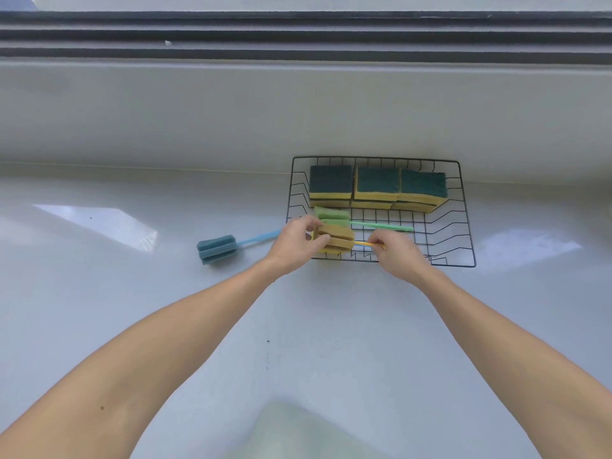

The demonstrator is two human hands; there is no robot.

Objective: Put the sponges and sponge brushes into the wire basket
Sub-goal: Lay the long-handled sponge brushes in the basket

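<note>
Both grips closed on yellow brush (336,239): left hand (296,241) pinches sponge head, right hand (399,255) pinches handle, over wire basket (467,226); blue brush (217,248) on table (132,293).

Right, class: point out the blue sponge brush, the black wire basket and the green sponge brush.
Blue sponge brush (217,249), head view, foam head.
Black wire basket (467,213), head view, right wall.
Green sponge brush (332,213), head view, foam head.

Inside the basket (463,207), stacked sponges (377,185) fill the far side and two brushes (334,236) crowd the near-left — its right-front stays open.
</note>
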